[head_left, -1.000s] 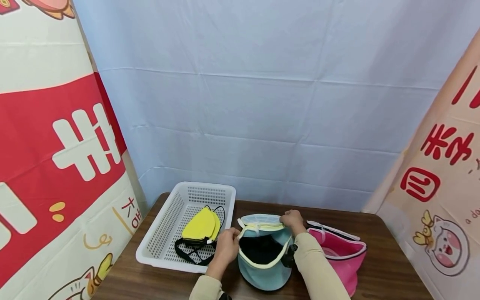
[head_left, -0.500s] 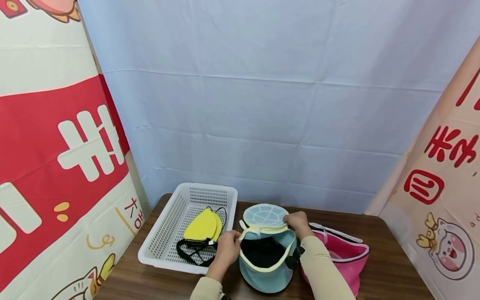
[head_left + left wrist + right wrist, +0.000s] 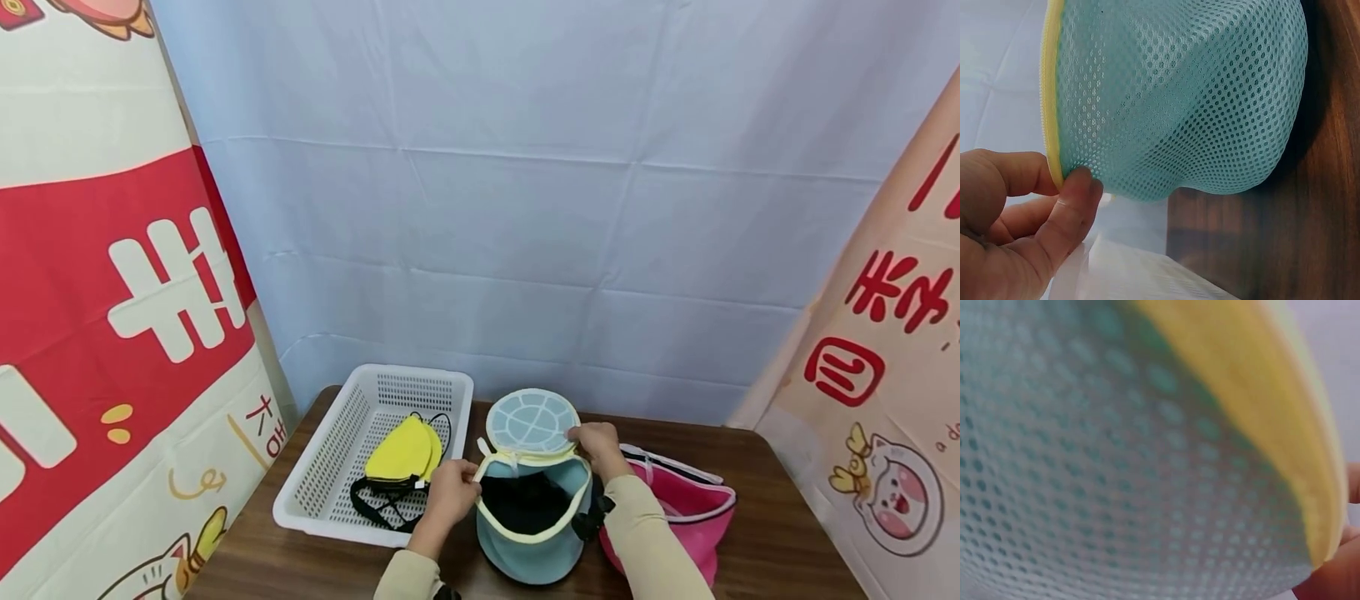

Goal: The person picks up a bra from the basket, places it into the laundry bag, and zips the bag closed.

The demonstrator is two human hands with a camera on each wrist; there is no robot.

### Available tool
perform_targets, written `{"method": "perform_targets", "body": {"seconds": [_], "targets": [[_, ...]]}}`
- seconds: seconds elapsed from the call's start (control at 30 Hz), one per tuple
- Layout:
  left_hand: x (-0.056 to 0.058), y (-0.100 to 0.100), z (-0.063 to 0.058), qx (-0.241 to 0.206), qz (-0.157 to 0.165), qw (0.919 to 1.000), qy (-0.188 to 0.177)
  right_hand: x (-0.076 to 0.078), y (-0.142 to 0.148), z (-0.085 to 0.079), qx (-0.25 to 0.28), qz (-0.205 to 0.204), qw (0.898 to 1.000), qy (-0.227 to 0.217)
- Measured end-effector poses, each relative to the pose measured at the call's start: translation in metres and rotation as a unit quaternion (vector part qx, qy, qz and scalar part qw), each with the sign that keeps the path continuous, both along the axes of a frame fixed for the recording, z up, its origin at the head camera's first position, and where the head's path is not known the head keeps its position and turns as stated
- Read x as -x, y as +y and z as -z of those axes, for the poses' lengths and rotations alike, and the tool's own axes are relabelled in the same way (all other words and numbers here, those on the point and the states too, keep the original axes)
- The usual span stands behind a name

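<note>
A blue-green mesh laundry bag (image 3: 528, 554) with a pale yellow zip rim stands on the table between the hands, its mouth gaping. Something black (image 3: 525, 502) lies inside. The round lid (image 3: 532, 422) with white bands is tipped back behind the mouth. My left hand (image 3: 452, 492) pinches the rim at the left; in the left wrist view thumb and fingers (image 3: 1075, 200) close on the mesh bag's yellow edge. On the other side my right hand (image 3: 597, 447) grips the lid's right edge. In the right wrist view the mesh covers most of that hand, leaving parts of fingers (image 3: 1332, 572) visible.
To the left a white plastic basket (image 3: 315, 508) holds a yellow pouch-like item (image 3: 401, 450) with black straps. Behind the right forearm stands a pink mesh bag (image 3: 693, 537) with its top open. A pale blue cloth (image 3: 525, 208) hangs behind the wooden table (image 3: 780, 533).
The lid has swung up and back from a low, foreshortened angle to show its round face. My right hand has shifted slightly right with its edge; the left stays at the rim.
</note>
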State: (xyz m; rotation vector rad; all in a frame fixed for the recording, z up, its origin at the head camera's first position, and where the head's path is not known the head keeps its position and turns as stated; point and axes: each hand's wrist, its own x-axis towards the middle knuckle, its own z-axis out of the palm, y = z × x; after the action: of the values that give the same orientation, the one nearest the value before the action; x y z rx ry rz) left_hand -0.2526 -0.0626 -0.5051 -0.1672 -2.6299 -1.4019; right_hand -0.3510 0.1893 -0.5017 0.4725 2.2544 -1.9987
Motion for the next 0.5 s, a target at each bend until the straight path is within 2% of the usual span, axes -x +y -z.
{"method": "perform_targets", "body": {"seconds": [0.1,0.33,0.5], "targets": [[0.0008,-0.0012,-0.0004,-0.001,0.000,1.0000,0.002,-0.0005,-0.0001,-0.0023,0.007,0.013,1.000,0.005],[0.0024,-0.0028,-0.0007,0.003,-0.001,1.0000,0.004,-0.0012,-0.0013,-0.0086,0.002,0.012,1.000,0.020],[0.0036,-0.0033,-0.0011,0.000,0.001,1.0000,0.002,0.0001,-0.0050,-0.0097,0.023,0.039,0.999,0.029]]}}
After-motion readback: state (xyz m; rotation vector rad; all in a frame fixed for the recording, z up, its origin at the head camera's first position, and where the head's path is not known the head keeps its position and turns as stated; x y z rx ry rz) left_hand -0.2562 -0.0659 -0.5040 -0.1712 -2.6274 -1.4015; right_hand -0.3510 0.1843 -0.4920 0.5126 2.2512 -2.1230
